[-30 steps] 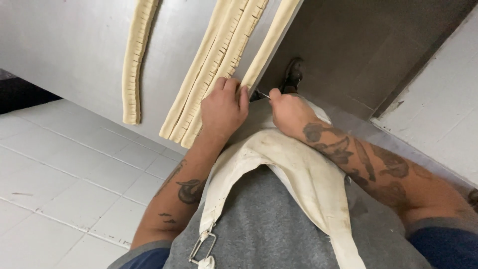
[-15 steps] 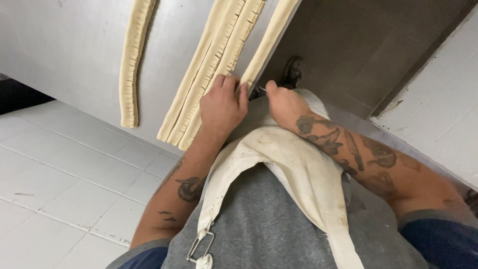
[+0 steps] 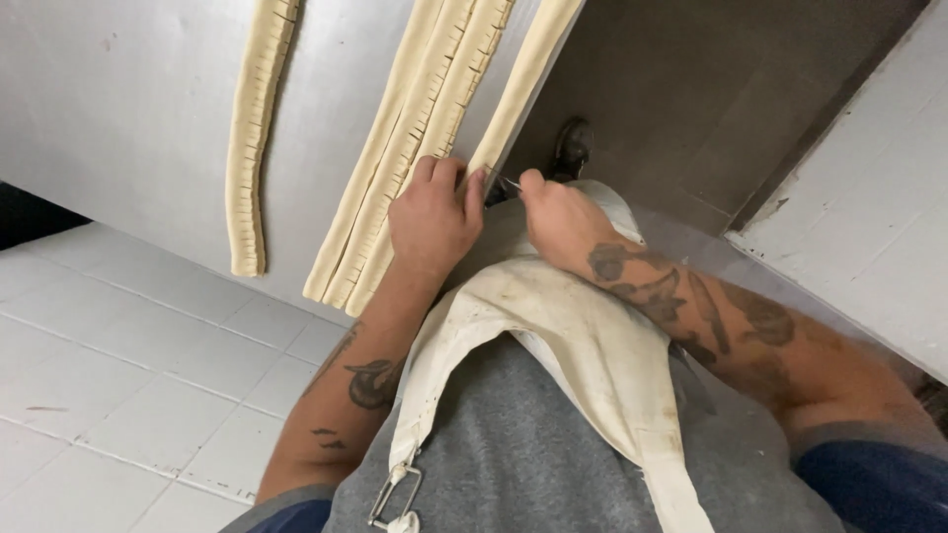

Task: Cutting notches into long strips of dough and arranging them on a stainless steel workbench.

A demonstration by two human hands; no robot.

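Note:
Several long pale dough strips lie on a steel table [image 3: 118,99], most with small cuts along one edge. My left hand [image 3: 434,217] pinches the near end of the rightmost dough strip [image 3: 523,74] at the table's edge. My right hand [image 3: 558,217] sits close beside it, gripping a small thin metal blade [image 3: 506,183] whose tip points at that strip's end. A group of notched strips [image 3: 415,128] lies just left of my left hand. One more notched strip [image 3: 255,128] lies apart, further left.
A stained cream apron [image 3: 592,345] hangs over my grey shirt below the hands. A dark shoe [image 3: 573,148] shows on the brown floor past the table edge. White floor tiles [image 3: 99,375] lie at lower left, and a white panel [image 3: 859,197] stands at right.
My right hand has shifted slightly left, nearer my left hand and the strip's end. My left hand has kept its hold on the strip.

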